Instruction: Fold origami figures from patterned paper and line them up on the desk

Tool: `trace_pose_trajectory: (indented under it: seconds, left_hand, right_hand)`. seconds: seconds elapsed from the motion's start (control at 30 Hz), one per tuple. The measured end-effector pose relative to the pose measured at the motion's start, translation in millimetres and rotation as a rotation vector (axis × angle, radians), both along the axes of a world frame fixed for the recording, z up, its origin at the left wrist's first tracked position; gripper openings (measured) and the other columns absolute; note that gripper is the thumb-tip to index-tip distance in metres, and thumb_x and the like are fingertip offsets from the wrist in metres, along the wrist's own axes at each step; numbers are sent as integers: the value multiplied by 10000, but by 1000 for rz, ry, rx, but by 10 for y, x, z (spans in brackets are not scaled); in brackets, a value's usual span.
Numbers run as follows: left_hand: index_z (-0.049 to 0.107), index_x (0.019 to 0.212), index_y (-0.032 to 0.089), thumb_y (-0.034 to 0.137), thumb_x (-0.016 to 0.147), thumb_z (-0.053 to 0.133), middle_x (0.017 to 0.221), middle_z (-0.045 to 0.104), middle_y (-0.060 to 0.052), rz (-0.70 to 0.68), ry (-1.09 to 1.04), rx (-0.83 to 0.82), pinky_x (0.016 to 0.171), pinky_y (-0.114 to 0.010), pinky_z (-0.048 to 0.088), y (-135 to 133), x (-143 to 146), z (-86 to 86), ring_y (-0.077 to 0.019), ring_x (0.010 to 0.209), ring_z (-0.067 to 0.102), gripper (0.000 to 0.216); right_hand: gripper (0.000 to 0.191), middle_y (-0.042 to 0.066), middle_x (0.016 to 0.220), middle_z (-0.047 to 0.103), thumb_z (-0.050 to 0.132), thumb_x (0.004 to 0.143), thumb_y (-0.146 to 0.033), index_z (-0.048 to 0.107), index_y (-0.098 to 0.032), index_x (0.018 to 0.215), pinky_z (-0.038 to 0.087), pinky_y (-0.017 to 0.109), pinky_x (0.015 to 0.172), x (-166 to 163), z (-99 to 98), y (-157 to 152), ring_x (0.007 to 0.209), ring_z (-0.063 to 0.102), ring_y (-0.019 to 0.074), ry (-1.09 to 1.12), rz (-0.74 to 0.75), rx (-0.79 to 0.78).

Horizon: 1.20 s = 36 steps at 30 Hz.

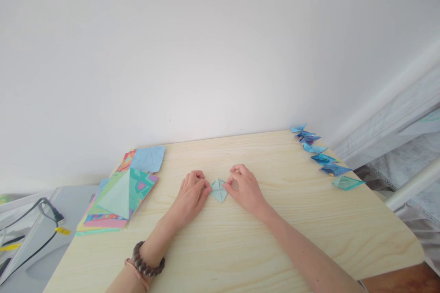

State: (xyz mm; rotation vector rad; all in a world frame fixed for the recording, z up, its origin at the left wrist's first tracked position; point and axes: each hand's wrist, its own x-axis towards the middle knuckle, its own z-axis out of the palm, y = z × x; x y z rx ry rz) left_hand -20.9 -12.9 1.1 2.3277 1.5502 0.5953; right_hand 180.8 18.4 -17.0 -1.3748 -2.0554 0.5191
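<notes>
A small piece of pale green origami paper point(219, 191), folded into a diamond with crossing creases, lies on the wooden table between my hands. My left hand point(193, 192) pinches its left corner between thumb and forefinger. At the opposite corner, the thumb and forefinger of my right hand point(245, 187) close on the paper. The other fingers of both hands are curled. Parts of the two side corners are hidden under my fingertips.
Colourful origami sheets point(113, 206) are stacked at the table's left, a creased blue sheet point(148, 158) behind them. Several folded paper boats point(325, 159) line the right edge. A white wall point(220, 55) rises behind the table point(275, 247). Black cables point(51, 219) lie on a grey surface at left.
</notes>
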Motion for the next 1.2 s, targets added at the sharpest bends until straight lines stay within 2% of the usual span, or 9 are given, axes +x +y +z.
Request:
trace_pose_trajectory:
  seconds: [0.2, 0.43, 0.57, 0.87, 1.1, 1.2]
  left_hand:
    - [573, 839, 191, 330, 885, 438, 1087, 449, -91, 43, -72, 14, 906, -433, 388, 5, 21, -42, -232, 1041, 451, 199]
    - [604, 756, 191, 351, 869, 461, 1125, 439, -83, 119, -63, 14, 918, -473, 369, 40, 45, -90, -252, 1066, 434, 242]
    - [618, 741, 195, 365, 859, 477, 1154, 441, -78, 144, -46, -3, 932, -482, 355, 40, 40, -81, -263, 1100, 412, 251]
    - [630, 697, 198, 384, 842, 502, 1213, 461, -68, 190, -2, -6, 923, -509, 348, 44, 51, -94, -290, 1142, 373, 268]
    - [634, 695, 204, 395, 831, 515, 1251, 403, -67, 233, -18, -12, 942, -533, 322, 32, 65, -119, -307, 1194, 310, 263]
    - [622, 762, 205, 399, 818, 534, 1261, 362, -83, 288, -19, -9, 923, -547, 325, 16, 85, -114, -316, 1203, 295, 220]
  right_hand:
    - [129, 34, 973, 533, 638, 763, -326, 627, -211, 705, 366, 351, 872, -5, -26, 19, 913, 519, 182, -2, 0, -6]
    - [188, 42, 936, 545, 597, 804, -339, 633, -199, 683, 389, 342, 830, 25, -21, 67, 884, 528, 175, 8, 48, -28]
    - [234, 50, 899, 539, 585, 812, -347, 630, -192, 643, 390, 343, 821, 6, -17, 74, 868, 522, 180, -4, 16, -24]
    - [166, 46, 940, 521, 633, 768, -301, 609, -192, 646, 371, 363, 856, -11, -12, 49, 900, 513, 188, 7, 10, -34]
    - [162, 20, 865, 519, 671, 725, -273, 526, -201, 723, 379, 325, 791, -19, -5, 51, 847, 514, 173, -3, -34, -34]
    - [184, 8, 845, 527, 675, 724, -272, 504, -207, 745, 371, 309, 765, -12, -5, 69, 835, 517, 167, -6, -24, -44]
